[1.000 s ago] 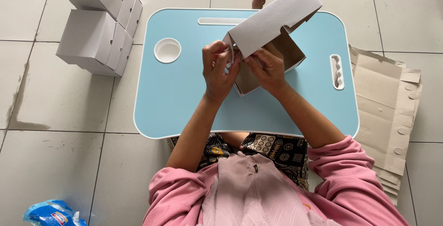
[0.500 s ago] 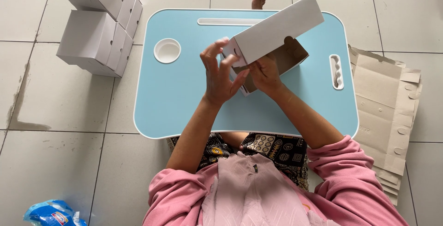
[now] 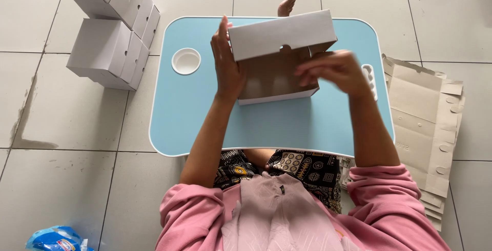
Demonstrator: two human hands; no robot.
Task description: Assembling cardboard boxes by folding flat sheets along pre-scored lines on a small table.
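White-outside, brown-inside cardboard box had swung from tilted to upright on light-blue lap surface. Left hand pressed flat at box's 9 o'clock side; right hand at 3 o'clock, blurred, grip unclear. Body formed, lid open; closing left.

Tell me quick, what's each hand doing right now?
Left hand: open, palm flat against the left end of the cardboard box.
Right hand: blurred, fingers loosely curled at the box's front; grip cannot be told.
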